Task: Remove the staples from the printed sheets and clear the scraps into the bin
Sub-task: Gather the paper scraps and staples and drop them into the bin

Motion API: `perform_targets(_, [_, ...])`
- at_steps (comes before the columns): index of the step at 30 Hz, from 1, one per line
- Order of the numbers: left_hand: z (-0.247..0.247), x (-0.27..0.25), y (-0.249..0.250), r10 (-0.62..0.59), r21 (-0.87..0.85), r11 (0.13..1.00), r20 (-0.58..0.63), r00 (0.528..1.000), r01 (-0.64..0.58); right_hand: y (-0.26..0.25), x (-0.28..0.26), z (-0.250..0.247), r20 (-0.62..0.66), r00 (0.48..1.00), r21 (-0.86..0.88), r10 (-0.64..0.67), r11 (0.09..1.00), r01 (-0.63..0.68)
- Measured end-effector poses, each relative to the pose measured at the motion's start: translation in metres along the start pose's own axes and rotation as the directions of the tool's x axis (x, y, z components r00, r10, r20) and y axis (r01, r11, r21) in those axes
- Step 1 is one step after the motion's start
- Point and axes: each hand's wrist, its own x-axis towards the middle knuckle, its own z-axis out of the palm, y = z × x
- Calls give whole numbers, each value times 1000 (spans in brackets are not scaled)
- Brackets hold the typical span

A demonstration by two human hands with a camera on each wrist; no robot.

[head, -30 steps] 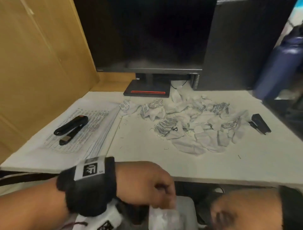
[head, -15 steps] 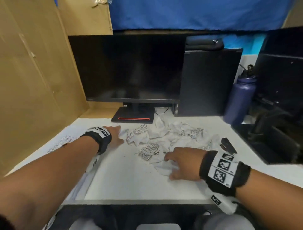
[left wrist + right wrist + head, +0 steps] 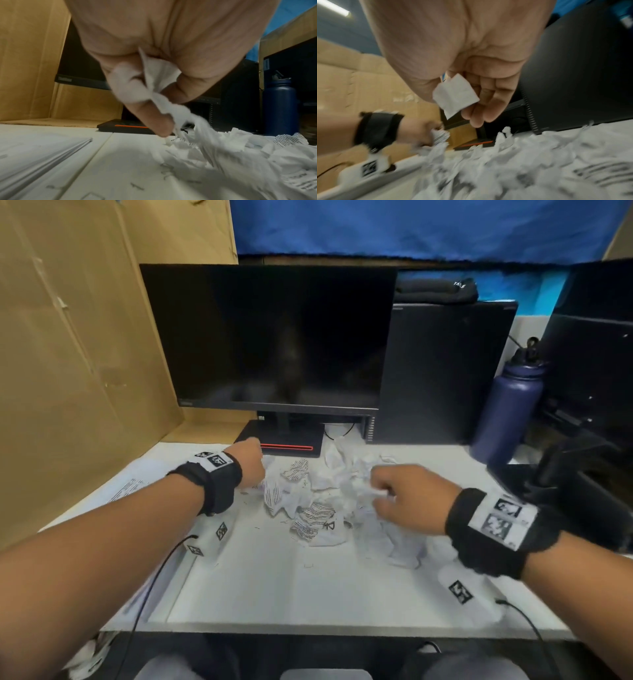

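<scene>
A heap of torn, crumpled paper scraps [image 3: 308,501] lies mid-desk in front of the monitor. My left hand [image 3: 253,465] is at the heap's left end, fingers curled round a wad of scraps [image 3: 154,75]. My right hand [image 3: 387,491] is over the heap's right side and pinches a small white scrap [image 3: 455,94] between thumb and curled fingers. A stack of printed sheets [image 3: 137,484] lies flat at the left, partly under my left forearm. Loose staples [image 3: 308,565] dot the white desk [image 3: 274,594].
A black monitor [image 3: 274,337] and its red-striped stand [image 3: 291,440] are just behind the heap. A black computer tower [image 3: 442,371] and a dark blue bottle [image 3: 510,405] stand at the back right. A cardboard wall [image 3: 68,371] closes the left side.
Both hands came up from below the desk's front edge, reached out to the scrap heap, and have now curled round scraps. My view has lifted toward the monitor.
</scene>
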Motion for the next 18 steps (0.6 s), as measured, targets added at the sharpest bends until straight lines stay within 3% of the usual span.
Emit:
perform_targets(2, [-1, 2, -4, 56, -52, 997, 0, 998, -56, 27, 4, -14, -142, 985, 58, 94, 995, -87])
perform_targets(4, [-1, 2, -2, 131, 0, 991, 46, 990, -131, 54, 8, -20, -221, 950, 168, 222, 968, -187])
perform_targets(6, [1, 0, 3, 195, 78, 976, 106, 975, -204, 76, 12, -18, -160, 932, 135, 325, 943, -306])
perform_targets(9, [4, -7, 12, 205, 128, 967, 123, 971, -220, 93, 12, -10, 5, 898, -37, 439, 898, -439])
perform_targets(13, [17, -8, 12, 191, 144, 966, 160, 969, -214, 94, 9, 4, 121, 876, -217, 467, 874, -436])
perform_targets(18, [18, -28, 27, 234, 61, 967, 188, 954, -249, 89, 12, 22, 209, 836, -238, 508, 855, -460])
